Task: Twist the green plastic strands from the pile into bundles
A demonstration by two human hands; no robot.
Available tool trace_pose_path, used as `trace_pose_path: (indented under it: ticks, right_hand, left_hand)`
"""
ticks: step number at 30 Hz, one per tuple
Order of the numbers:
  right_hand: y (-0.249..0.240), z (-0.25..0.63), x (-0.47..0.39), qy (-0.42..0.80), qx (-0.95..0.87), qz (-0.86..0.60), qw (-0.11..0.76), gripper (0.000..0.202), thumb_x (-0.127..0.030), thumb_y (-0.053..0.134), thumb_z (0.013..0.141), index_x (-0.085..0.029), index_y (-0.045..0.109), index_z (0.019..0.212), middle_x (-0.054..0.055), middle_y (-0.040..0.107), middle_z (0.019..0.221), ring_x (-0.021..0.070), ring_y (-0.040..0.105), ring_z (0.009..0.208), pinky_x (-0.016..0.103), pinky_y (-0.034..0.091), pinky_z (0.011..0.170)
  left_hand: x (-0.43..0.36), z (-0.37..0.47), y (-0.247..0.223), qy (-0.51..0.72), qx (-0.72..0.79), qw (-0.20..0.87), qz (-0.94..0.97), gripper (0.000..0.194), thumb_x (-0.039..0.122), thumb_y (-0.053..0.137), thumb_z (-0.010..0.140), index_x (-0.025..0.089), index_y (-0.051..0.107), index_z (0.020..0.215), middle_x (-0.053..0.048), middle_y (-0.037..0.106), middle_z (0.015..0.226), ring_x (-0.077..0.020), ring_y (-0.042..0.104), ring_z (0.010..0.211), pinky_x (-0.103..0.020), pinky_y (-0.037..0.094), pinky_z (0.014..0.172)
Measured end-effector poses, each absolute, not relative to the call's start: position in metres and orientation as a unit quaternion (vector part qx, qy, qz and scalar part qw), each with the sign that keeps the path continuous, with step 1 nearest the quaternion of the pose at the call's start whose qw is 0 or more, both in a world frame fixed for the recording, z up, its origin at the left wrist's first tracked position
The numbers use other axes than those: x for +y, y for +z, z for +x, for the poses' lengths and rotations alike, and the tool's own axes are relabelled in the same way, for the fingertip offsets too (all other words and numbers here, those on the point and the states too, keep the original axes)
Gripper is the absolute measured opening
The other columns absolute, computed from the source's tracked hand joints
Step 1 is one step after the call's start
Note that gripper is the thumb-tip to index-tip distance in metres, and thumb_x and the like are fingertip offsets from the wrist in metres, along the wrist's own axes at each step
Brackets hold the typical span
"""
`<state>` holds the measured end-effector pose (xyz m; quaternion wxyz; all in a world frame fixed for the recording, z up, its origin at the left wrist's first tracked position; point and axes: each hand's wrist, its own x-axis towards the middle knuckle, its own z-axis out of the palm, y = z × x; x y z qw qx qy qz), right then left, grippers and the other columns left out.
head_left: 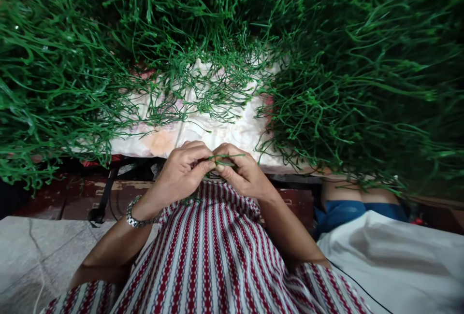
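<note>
In the head view, both my hands meet at the table's front edge, above my lap. My left hand (186, 169), with a metal-band watch (135, 212) at the wrist, is closed, its thumb and fingertips pinched together. Facing it, my right hand (241, 169) pinches in the same way, thumb tip close to the left thumb. Between and across the fingertips runs a thin green stem (232, 155), partly hidden by the fingers. Just beyond my hands, loose curly green stems (217, 94) with small knob-like tips lie scattered on a floral cloth (217, 133).
Dense heaps of the same green stems rise at the left (47, 77), the back and the right (348, 96), some hanging over the edge. Another person's knees in blue shorts (362, 212) and white top (395, 256) are at the right. A dark cord (357, 282) runs beside my right arm.
</note>
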<state>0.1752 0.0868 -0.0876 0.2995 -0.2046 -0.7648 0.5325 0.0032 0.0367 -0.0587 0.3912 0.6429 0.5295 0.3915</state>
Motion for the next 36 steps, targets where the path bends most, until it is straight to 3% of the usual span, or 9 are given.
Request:
trace_pose_path:
  ticks: [5,13,20,25,30,36]
  right_hand:
    - [-0.083,0.176,0.081,0.638,-0.681,-0.217,0.286,0.041,-0.041,0.053,0.087,-0.017,0.043,0.118,0.007,0.057,0.102,0.0141,0.057,0.092,0.025,0.047,0.078]
    - [-0.072,0.178,0.083,0.609,-0.712,-0.25,0.245,0.021,-0.028,0.049,0.09,-0.014,0.05,0.105,0.004,0.057,0.088,0.0109,0.054,0.078,0.021,0.045,0.069]
    - [-0.056,0.179,0.08,0.422,-0.853,-0.282,0.121,0.005,-0.017,0.048,0.086,-0.015,0.053,0.086,0.002,0.058,0.077,0.0104,0.049,0.066,0.022,0.035,0.06]
    - [-0.059,0.184,0.074,0.421,-0.884,-0.166,0.119,0.021,-0.013,0.043,0.085,-0.015,0.049,0.066,-0.001,0.05,0.061,0.0096,0.046,0.058,0.022,0.033,0.056]
    - [-0.055,0.194,0.07,0.441,-0.888,-0.051,0.119,0.019,-0.003,0.044,0.076,-0.017,0.055,0.068,-0.001,0.057,0.063,0.0102,0.052,0.062,0.022,0.037,0.06]
    - [-0.047,0.2,0.07,0.455,-0.883,-0.001,0.115,0.027,-0.001,0.04,0.066,-0.018,0.058,0.075,0.0,0.06,0.067,0.012,0.054,0.064,0.024,0.04,0.061]
  left_hand:
    - [0.033,0.005,-0.062,0.379,0.559,0.366,0.641,0.013,0.016,0.054,0.079,0.016,0.059,0.067,0.0,0.058,0.066,-0.014,0.054,0.069,-0.027,0.04,0.066]
    - [0.028,0.007,-0.064,0.38,0.53,0.335,0.68,0.014,0.016,0.051,0.083,0.016,0.058,0.071,-0.001,0.058,0.069,-0.0144,0.053,0.072,-0.028,0.04,0.069]
    - [0.021,0.006,-0.061,0.337,0.522,0.356,0.698,0.017,0.008,0.043,0.083,0.016,0.05,0.071,0.002,0.049,0.065,-0.011,0.048,0.064,-0.024,0.038,0.061]
    - [0.012,0.001,-0.052,0.264,0.451,0.373,0.767,0.021,0.002,0.04,0.079,0.017,0.043,0.064,0.003,0.042,0.061,-0.0097,0.039,0.057,-0.024,0.031,0.053]
    - [0.005,0.001,-0.039,0.179,0.365,0.417,0.813,0.023,-0.002,0.037,0.072,0.017,0.046,0.065,0.001,0.046,0.061,-0.011,0.042,0.058,-0.025,0.031,0.053]
    - [0.005,0.003,-0.034,0.218,0.306,0.462,0.803,0.025,-0.005,0.039,0.07,0.019,0.038,0.061,0.001,0.048,0.06,-0.0105,0.042,0.055,-0.025,0.033,0.051]
